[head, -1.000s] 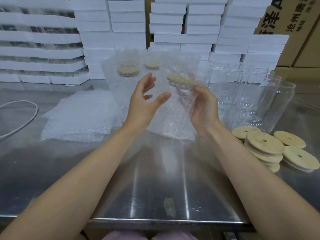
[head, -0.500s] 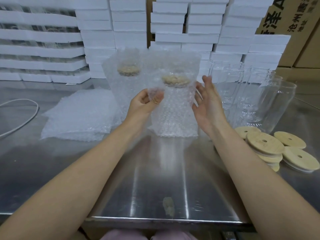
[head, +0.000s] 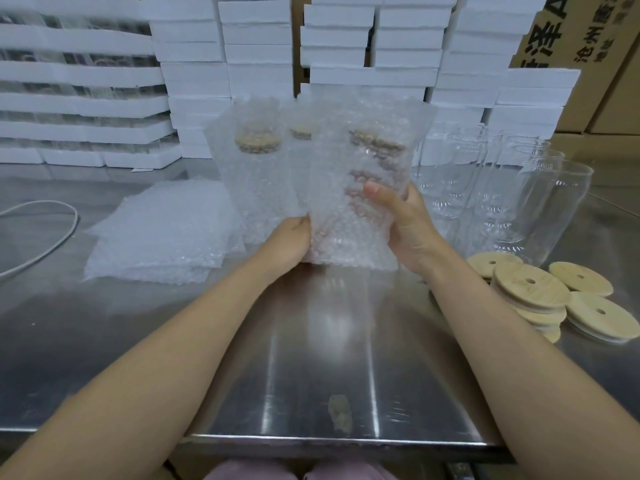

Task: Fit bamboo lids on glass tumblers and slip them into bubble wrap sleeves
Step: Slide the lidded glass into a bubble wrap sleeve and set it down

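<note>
A lidded glass tumbler in a bubble wrap sleeve [head: 360, 188] is held just above the steel table at the centre. My right hand [head: 403, 220] grips its right side, thumb across the front. My left hand [head: 294, 237] holds its lower left edge, fingers hidden behind the wrap. Two more sleeved tumblers [head: 258, 168] with bamboo lids stand behind it. A flat pile of empty bubble wrap sleeves [head: 162, 230] lies to the left. Bare glass tumblers [head: 540, 202] stand at the right, with loose bamboo lids [head: 531, 289] in front of them.
White foam trays [head: 194, 74] are stacked along the back, with cardboard boxes [head: 588, 39] at the far right. A white cable [head: 45, 237] curves over the table's left side. The steel table's front edge [head: 332, 439] runs close to me.
The sleeved tumbler has come toward me and a little lower. My right hand went from open beside it to gripping its side. My left hand dropped from the sleeve's top to its lower edge.
</note>
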Demonstrator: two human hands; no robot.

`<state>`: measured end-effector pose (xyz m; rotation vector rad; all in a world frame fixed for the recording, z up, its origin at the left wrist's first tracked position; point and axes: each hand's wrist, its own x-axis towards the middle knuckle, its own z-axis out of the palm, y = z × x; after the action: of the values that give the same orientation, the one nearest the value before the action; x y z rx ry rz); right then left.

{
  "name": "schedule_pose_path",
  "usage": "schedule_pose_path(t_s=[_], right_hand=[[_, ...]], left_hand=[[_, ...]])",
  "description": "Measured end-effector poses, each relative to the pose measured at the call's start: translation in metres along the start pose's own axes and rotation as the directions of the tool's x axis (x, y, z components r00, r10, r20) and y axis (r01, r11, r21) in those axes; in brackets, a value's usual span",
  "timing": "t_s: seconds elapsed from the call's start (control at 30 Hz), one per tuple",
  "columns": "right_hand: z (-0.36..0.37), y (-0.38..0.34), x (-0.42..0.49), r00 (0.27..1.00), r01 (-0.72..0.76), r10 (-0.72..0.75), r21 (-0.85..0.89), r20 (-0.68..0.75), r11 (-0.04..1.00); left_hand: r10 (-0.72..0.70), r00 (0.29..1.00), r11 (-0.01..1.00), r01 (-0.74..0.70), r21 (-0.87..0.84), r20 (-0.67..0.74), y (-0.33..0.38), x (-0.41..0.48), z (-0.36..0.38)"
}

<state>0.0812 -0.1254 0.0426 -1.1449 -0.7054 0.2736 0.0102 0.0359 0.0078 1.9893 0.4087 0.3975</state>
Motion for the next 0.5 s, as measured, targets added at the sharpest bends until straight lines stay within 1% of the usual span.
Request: schedule_pose_path(t_s=[0.1,0.17,0.23,0.33,0.43,0.5], right_hand=[[0.000,-0.002,0.000,0.999,0.003,-0.003,0.003,0.037,1.000],[0.000,0.000,-0.001,0.997,0.001,-0.001,-0.010,0.076,1.000],[0.000,0.001,0.000,0.994,0.000,0.003,-0.029,0.107,1.000],[-0.001,0.003,-0.001,0.990,-0.007,0.016,-0.059,0.143,0.998],[-0.004,0.004,0.000,0.979,-0.011,0.036,-0.127,0.198,0.992],[-0.004,0.005,0.000,0.969,-0.025,0.068,-0.182,0.238,0.983]], left_hand=[[0.027,0.999,0.999,-0.027,0.030,-0.017,0.002,-0.001,0.001],[0.058,0.996,0.997,-0.055,0.055,-0.069,0.004,-0.003,0.000],[0.128,0.984,0.988,-0.115,0.105,-0.125,0.006,-0.006,-0.001],[0.250,0.946,0.954,-0.204,0.218,-0.207,0.007,-0.010,-0.005],[0.282,0.928,0.913,-0.182,0.365,-0.243,0.007,-0.011,-0.007],[0.311,0.926,0.866,-0.182,0.467,-0.216,0.005,-0.010,-0.008]])
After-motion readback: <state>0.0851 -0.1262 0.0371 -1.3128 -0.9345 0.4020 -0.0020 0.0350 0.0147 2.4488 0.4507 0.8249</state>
